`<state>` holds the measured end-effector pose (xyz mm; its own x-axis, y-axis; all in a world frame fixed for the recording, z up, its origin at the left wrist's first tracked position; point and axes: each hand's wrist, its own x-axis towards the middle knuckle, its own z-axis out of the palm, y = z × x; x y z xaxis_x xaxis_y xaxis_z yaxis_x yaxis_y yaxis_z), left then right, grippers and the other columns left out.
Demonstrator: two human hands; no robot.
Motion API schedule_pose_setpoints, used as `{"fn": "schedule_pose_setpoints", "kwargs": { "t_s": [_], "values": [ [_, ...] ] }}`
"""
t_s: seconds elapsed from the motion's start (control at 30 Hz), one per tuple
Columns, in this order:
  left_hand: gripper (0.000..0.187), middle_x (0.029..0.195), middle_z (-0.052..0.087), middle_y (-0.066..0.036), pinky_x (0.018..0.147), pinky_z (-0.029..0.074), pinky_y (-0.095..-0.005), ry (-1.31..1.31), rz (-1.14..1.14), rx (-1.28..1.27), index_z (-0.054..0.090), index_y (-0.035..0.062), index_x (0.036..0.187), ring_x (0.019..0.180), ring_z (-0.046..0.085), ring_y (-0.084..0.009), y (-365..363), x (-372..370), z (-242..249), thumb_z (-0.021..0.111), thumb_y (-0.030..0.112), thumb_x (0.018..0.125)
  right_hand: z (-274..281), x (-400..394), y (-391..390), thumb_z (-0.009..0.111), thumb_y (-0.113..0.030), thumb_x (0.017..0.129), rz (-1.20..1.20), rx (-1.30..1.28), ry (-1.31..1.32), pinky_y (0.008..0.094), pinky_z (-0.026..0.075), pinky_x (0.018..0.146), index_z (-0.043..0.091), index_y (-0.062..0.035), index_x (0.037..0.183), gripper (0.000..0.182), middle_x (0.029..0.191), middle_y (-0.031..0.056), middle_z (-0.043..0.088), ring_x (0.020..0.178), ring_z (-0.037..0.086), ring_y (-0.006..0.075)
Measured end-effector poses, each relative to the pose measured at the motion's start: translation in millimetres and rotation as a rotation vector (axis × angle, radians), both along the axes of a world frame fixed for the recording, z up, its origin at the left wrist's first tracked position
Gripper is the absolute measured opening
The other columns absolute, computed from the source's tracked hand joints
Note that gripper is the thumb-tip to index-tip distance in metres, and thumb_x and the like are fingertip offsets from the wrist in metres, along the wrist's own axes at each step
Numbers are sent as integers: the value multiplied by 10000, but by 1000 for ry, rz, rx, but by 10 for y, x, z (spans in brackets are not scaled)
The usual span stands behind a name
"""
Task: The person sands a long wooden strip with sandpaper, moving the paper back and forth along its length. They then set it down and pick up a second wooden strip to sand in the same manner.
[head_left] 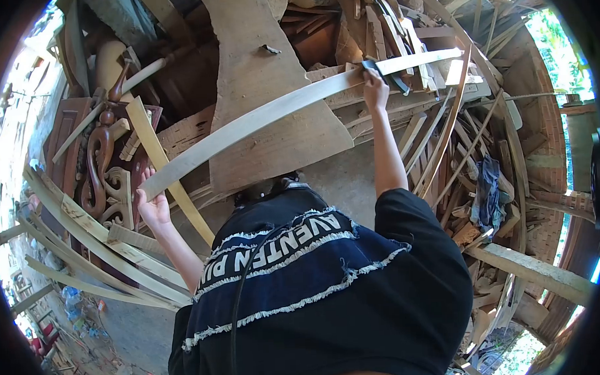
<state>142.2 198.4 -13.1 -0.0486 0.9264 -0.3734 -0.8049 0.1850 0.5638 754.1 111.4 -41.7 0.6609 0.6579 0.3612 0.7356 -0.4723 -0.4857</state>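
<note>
A long pale wooden strip [264,113] slants across the view in front of me, from lower left to upper right. My left hand [154,207] is closed around its near left end, thumb on the near side. Farther along, my right hand [376,91] grips a dark folded sheet [370,67], perhaps sandpaper, pressed against the strip. The strip's far end runs on past this hand to the right. Beneath the strip lies a wide, worn wooden board [272,155] with an irregular edge. On it sits a small dark scrap [271,49].
Long curved wooden strips [110,250] stand at the left, near carved scrollwork pieces [101,158]. A yellowish slat [157,153] passes close to my left hand. Scrap wood is heaped at the right, with a dark blue cloth [489,194] and a thick beam [531,272].
</note>
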Motion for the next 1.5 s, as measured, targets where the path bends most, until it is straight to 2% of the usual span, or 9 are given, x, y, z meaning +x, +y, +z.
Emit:
{"fn": "schedule_pose_setpoints", "kwargs": {
  "t_s": [0.1,0.27,0.37,0.53,0.67,0.9,1.1,1.37,1.5],
  "values": [
    [521,1477,316,-204,1156,247,-468,-1,6,20,261,-75,1415,1365,325,-317,27,0,59,339,245,1011,-142,-280,144,526,-265,905,-90,5,-189,415,495,858,635,-44,1083,305,1124,156,636,1000,614,336],
    [518,1475,321,-204,1151,256,-468,-38,22,9,248,-75,1420,1366,322,-319,86,37,98,313,247,1019,241,-2036,47,640,-29,793,678,188,-49,416,421,1005,630,-40,1130,338,1172,162,623,1141,564,317],
    [487,1435,378,-221,1137,282,-466,-51,58,-59,319,-95,1377,1345,356,-331,53,45,70,321,231,1016,167,-1616,-35,581,-17,836,820,98,-94,397,448,972,633,-42,1114,283,1141,146,639,1103,590,306],
    [464,1414,397,-234,1128,295,-472,-87,49,-38,349,-103,1353,1322,383,-356,34,24,32,346,205,1005,-33,-363,-28,523,-129,916,87,42,-27,394,497,869,633,-62,1126,246,1144,153,635,1054,605,329],
    [476,1415,389,-243,1123,308,-462,-186,47,66,328,-106,1364,1310,394,-367,84,2,106,344,211,1009,-136,-1111,246,542,-153,913,-78,102,-62,411,431,977,602,12,1182,321,1203,204,605,1122,573,360],
    [445,1421,390,-226,1123,306,-478,-214,80,-27,327,-70,1376,1323,376,-363,120,24,121,329,177,1007,262,-2474,99,566,-62,885,829,112,-38,417,382,1050,599,-25,1194,314,1225,144,607,1197,539,300],
    [494,1402,406,-235,1128,292,-488,-270,86,-29,327,-95,1365,1324,368,-371,25,71,166,336,241,1004,243,-1255,103,505,-213,958,9,-19,224,377,506,878,652,-28,1114,283,1157,151,641,1036,635,269],
    [587,1391,417,-244,1116,306,-461,-287,67,18,353,-112,1349,1317,384,-362,95,64,88,293,364,1011,394,-3416,345,619,-78,839,1025,151,11,409,406,1036,637,-50,1140,303,1214,131,616,1188,544,304],
    [594,1374,438,-241,1121,288,-473,-341,71,-80,384,-113,1322,1317,385,-354,53,72,-57,261,379,1013,192,-2755,204,598,-64,857,879,76,-77,418,413,1024,635,-22,1139,287,1201,156,619,1172,558,309]
  ]
}}
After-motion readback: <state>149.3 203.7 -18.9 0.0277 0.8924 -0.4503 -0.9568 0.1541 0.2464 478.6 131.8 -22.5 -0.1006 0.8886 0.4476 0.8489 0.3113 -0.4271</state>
